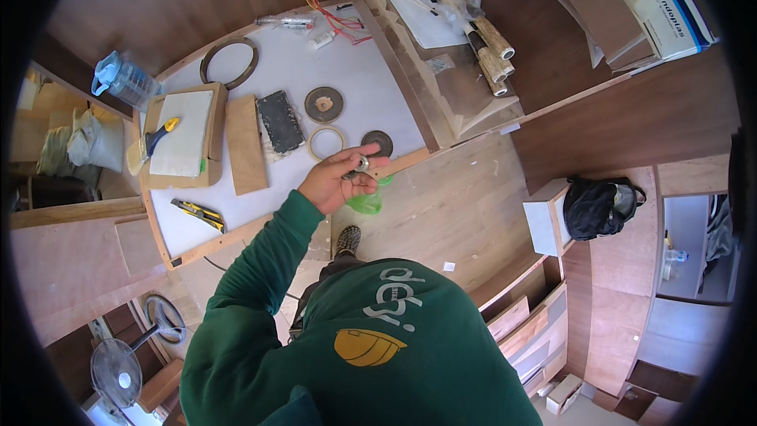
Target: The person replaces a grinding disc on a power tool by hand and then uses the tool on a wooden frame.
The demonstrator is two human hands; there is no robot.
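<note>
My left hand (330,181), in a green sleeve, is held palm up over the near right edge of the white-topped table (272,181). Its thumb and fingers are closed on a small silvery metal part (362,164) with a round end, partly hidden by the fingers. Just beyond the fingertips lies a dark round disc (378,140). A roll of pale tape (314,144) sits left of it, and a brown roll (324,116) lies farther back. Below the hand, a green plastic bag (367,203) shows. My right hand is out of view.
On the table are a black rectangular slab (281,122), a wooden board (246,142), a cardboard box (209,162) bearing a brush (162,134), a yellow-black cutter (201,215), a blue-lidded jug (124,79) and red-yellow wires (331,12). A raised shelf (426,99) borders it. A black bag (595,209) rests at right.
</note>
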